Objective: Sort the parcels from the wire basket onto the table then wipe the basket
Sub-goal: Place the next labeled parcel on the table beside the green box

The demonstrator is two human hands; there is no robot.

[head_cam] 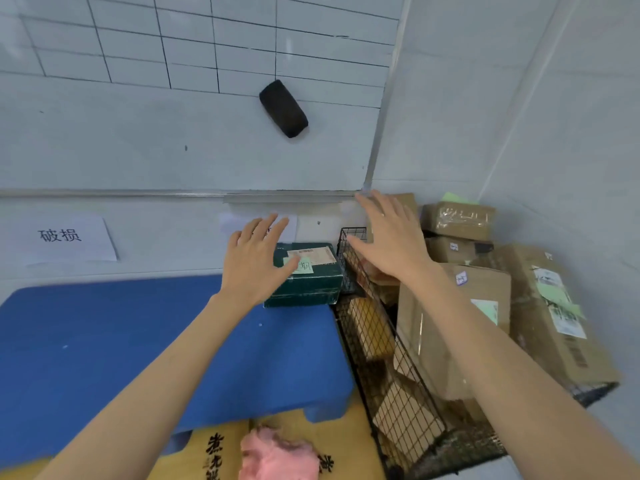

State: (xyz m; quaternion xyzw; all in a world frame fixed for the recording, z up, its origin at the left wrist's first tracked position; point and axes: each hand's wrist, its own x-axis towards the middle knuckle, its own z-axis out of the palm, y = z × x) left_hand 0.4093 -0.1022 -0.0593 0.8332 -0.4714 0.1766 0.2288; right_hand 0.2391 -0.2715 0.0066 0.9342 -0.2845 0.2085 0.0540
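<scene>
My left hand [254, 261] and right hand [391, 237] hover, fingers spread, empty. I'd grip the nearest brown cardboard parcel [446, 327] in the black wire basket [398, 403] by both sides.

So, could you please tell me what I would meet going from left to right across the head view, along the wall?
Paper sign → left hand → green box → right hand → rightmost cardboard parcel.
</scene>
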